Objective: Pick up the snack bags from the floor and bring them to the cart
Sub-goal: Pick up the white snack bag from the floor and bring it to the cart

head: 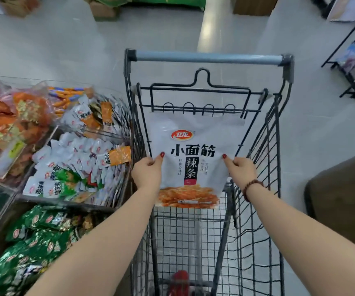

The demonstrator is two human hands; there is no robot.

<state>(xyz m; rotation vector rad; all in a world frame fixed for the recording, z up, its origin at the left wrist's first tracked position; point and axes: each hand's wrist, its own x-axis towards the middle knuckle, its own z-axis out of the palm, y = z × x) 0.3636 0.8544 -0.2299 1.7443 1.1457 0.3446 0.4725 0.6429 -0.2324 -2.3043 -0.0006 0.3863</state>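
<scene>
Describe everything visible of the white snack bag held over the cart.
The snack bag is a flat, glossy white pouch, upright, facing the camera: red logo, large black Chinese characters, orange strips pictured along the bottom. The left hand and right hand pinch its side edges, holding it over the cart.

White snack bag (193, 154) upright over cart (208, 58)
</scene>
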